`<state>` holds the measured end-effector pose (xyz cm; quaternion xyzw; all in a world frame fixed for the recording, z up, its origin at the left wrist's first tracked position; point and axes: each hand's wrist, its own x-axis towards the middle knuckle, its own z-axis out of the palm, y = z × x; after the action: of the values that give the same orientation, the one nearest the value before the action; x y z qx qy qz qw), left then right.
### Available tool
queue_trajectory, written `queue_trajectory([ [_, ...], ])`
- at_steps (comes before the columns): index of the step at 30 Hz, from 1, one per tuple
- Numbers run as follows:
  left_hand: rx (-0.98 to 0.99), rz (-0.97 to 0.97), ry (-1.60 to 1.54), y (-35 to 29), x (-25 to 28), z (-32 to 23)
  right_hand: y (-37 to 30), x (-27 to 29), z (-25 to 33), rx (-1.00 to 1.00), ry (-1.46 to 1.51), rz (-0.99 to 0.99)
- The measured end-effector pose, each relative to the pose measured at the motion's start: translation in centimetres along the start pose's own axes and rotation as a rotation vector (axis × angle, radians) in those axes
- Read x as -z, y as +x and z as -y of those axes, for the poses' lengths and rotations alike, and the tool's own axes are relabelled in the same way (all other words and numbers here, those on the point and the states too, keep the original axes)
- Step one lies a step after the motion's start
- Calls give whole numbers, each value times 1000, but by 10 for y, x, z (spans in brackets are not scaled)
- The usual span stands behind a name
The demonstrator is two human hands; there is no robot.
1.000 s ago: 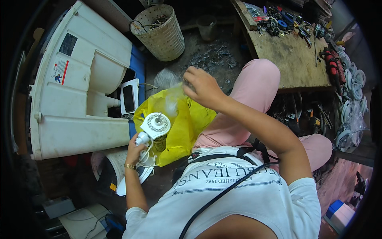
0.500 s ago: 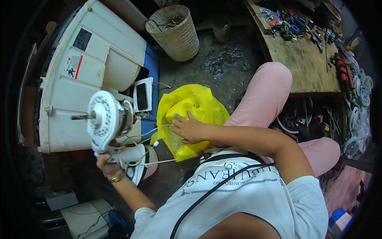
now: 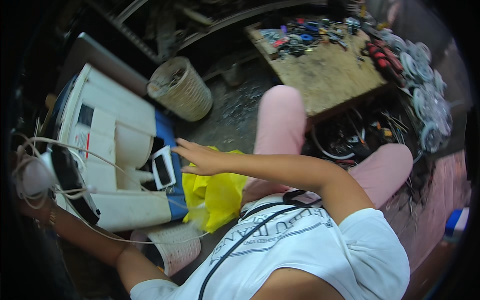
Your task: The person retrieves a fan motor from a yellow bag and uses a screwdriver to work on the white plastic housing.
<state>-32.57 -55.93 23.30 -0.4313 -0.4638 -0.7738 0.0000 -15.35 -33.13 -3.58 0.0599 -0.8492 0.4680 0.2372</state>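
White corded unit [image 3: 37, 176], held in my left fingers [image 3: 31, 205], has swung away from the yellow bag [image 3: 215, 197] beside my wide-spread right fingers [image 3: 190, 147].

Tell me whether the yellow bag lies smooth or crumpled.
Crumpled: creases show across the yellow bag, and its outline is uneven.

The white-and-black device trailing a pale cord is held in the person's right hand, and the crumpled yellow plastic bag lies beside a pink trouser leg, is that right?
No: the head view shows the white-and-black device in the left hand, not the right hand. The rest stands: the crumpled yellow plastic bag lies beside a pink trouser leg.
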Motion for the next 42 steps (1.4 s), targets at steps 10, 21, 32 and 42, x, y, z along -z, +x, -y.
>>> queue_trajectory([
  [10,42,460,-664,65,-234,106,-19,162,104,129,1056,-72],
  [21,394,783,-1503,-18,-423,244,-272,271,131,-367,488,-998],
  [32,857,203,-1300,-137,-470,374,-299,259,174,-619,-128,-683],
  [42,861,131,-1325,-136,-437,365,-342,211,138,-842,89,-863],
])
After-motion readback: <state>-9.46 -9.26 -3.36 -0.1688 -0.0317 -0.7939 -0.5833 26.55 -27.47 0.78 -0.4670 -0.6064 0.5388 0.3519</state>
